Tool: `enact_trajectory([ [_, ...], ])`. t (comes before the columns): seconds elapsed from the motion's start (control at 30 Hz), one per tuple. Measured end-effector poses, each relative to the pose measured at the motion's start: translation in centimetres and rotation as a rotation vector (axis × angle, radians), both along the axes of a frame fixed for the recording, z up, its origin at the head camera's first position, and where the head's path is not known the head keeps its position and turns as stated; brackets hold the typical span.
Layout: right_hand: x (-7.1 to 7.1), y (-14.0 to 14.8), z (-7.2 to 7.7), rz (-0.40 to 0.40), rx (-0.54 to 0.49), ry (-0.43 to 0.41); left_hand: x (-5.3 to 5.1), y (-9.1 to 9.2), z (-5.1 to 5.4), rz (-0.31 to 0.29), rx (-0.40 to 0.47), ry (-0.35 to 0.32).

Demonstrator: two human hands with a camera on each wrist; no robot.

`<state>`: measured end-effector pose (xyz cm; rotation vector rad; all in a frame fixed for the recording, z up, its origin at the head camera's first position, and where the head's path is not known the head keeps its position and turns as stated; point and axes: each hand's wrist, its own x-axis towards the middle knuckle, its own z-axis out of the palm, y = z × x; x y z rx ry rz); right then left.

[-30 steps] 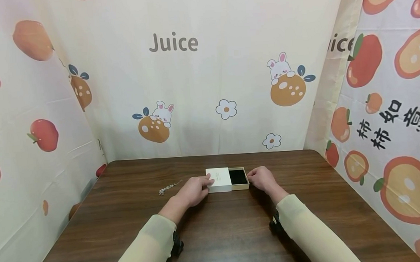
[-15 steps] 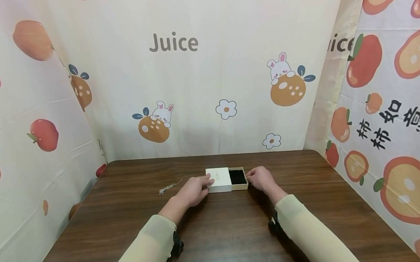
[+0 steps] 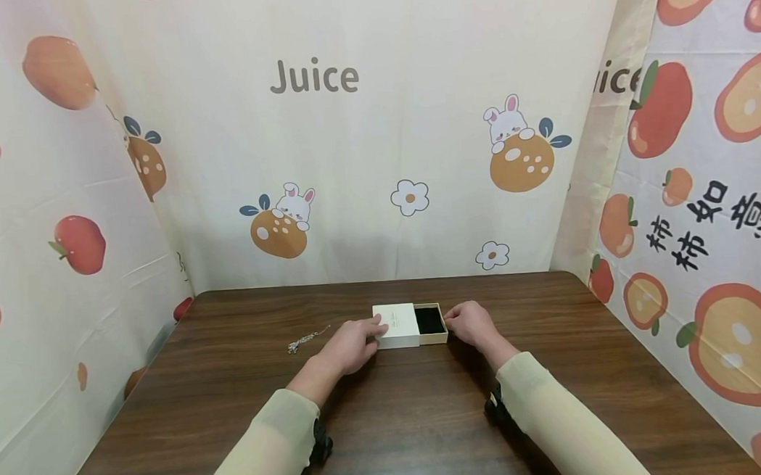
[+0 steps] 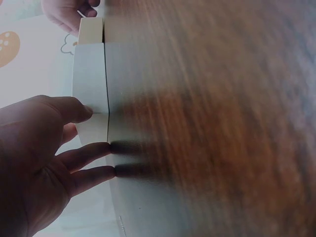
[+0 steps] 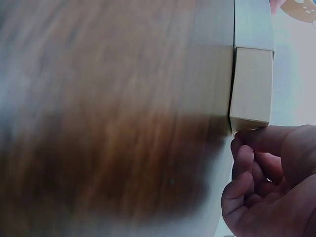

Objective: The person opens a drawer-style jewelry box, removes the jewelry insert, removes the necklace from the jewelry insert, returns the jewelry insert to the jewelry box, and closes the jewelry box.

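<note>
A white slide-out gift box lies on the table, its cream drawer sticking out to the right with a black pad inside. My left hand holds the left end of the white sleeve. In the left wrist view its thumb presses the near side, and two other fingers reach down to the tabletop. My right hand touches the drawer's right end; in the right wrist view its fingers are curled against that end. Left of the box lies a silver chain necklace, apart from both hands.
The dark wood table runs back to a cream curtain printed with fruit, rabbits and flowers. Fruit-printed cloth also hangs on both sides. Each wrist carries a small black camera.
The right hand has shifted slightly left, and the drawer has slid a little further into the sleeve. The left hand, sleeve and necklace stay in place.
</note>
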<state>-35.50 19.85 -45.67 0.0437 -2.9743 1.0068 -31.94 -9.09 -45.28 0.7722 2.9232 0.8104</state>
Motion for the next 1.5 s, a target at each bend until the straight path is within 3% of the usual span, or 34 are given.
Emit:
enact_trajectory([
  [0.5,0.1,-0.5,0.2,-0.020,-0.019,-0.051,0.0,0.0,-0.1,0.011,0.011,-0.023],
  [0.8,0.1,-0.7,0.3,-0.011,-0.015,-0.051,0.0,0.0,-0.1,0.000,-0.001,0.006],
  [1.5,0.1,-1.8,0.4,-0.004,0.008,-0.037,0.1,0.1,0.0,0.024,0.013,-0.044],
])
